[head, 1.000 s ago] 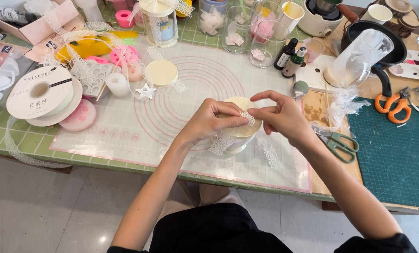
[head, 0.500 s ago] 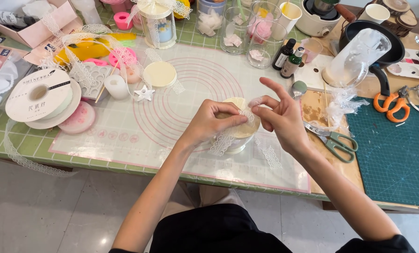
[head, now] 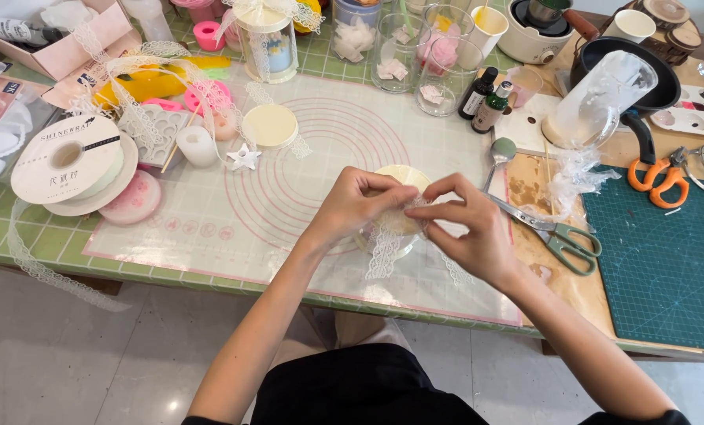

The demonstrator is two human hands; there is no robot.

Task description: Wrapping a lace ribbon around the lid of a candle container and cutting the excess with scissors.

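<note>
Pinching white lace (head: 385, 250) between left hand (head: 360, 203) and right hand (head: 466, 228).

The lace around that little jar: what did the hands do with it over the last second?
The right hand, fingers lifted and spread half a second ago, has closed down beside the left hand, pinching the lace at the jar lid's edge. A lace tail now hangs lower in front. The left hand stayed on the jar; scissors, spool and mat are unchanged.

Left hand (head: 357, 205) and right hand (head: 468, 228) meet, fingertips pinched.
</note>
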